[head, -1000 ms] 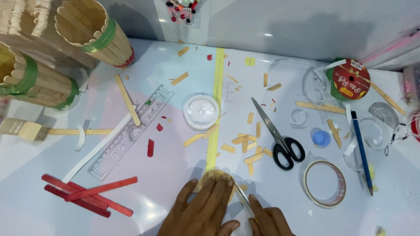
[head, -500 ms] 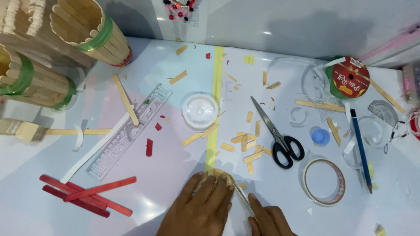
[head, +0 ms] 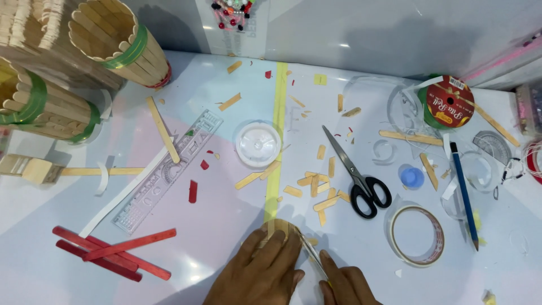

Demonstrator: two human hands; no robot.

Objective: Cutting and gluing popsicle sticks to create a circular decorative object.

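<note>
My left hand [head: 262, 274] lies flat on a rounded piece made of wooden craft sticks [head: 280, 227] at the near edge of the white table [head: 226, 73], pressing it down. My right hand [head: 344, 285] sits just to its right and grips a thin metal-tipped tool [head: 312, 255] whose tip touches the piece's right edge. Short cut stick pieces [head: 316, 186] lie scattered just beyond the hands. Black-handled scissors [head: 355, 172] lie to the right of them, closed.
Red sticks [head: 110, 251] and a clear ruler [head: 169, 169] lie at the left, stick-built cups with green bands [head: 121, 42] at the far left. A round clear lid [head: 258, 144], a tape roll [head: 418, 234], a blue pencil [head: 464, 195], a ribbon spool [head: 449, 104] are around.
My view has shifted slightly; both hands stay on the stick piece, with the right hand and its tool sliding a little along the piece's right edge.
</note>
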